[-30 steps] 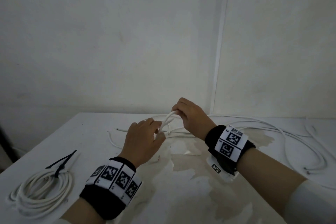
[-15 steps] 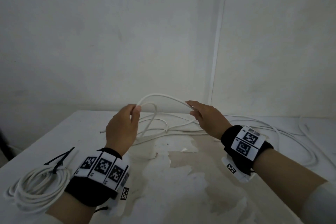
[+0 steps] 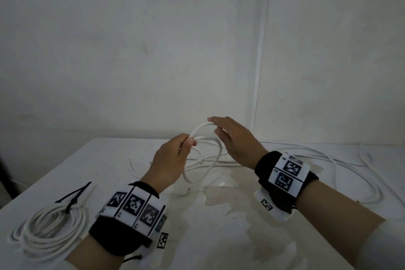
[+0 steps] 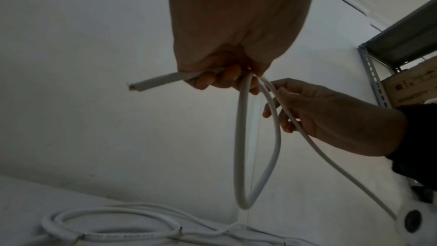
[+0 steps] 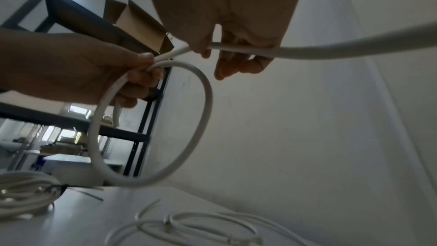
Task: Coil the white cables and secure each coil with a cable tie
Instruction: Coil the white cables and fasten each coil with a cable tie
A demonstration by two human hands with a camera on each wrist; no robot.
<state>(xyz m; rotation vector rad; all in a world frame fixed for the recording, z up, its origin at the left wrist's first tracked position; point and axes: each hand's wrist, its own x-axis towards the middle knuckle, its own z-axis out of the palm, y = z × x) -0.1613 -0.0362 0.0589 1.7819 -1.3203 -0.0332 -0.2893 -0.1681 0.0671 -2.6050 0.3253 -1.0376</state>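
Over by the table's (image 3: 65,166) left edge sits the finished coil (image 3: 47,229), already cinched with a black cable tie (image 3: 73,198), so I'm leaving that one alone.

Moving right, my left hand (image 3: 173,158) is up off the table with fingers curled round the white cable (image 3: 203,173). It pins the top of a single loop, and the cut end pokes out past the fist. That's the only thing keeping the loop closed. If that grip loosens, the stiff cable probably springs open and I'm starting the coil again.

Just right of it, my right hand (image 3: 234,140) holds the running strand near the top of the loop. In the right wrist view the thumb and a finger pinch it loosely while the other fingers hang fairly straight. The pinch looks light, though it's dim and I can't be sure how firm it is. If it slips mid-wrap, the next turn likely comes out a different size and the coil ends up messy.

Further right, the rest of the cable snakes along the table's back edge and out toward the right edge, crossing over itself and the loose cable (image 3: 140,167) near the middle. My biggest worry is dragging slack through those crossings. It could snag or pull a kink in, or haul the tail off the right edge.
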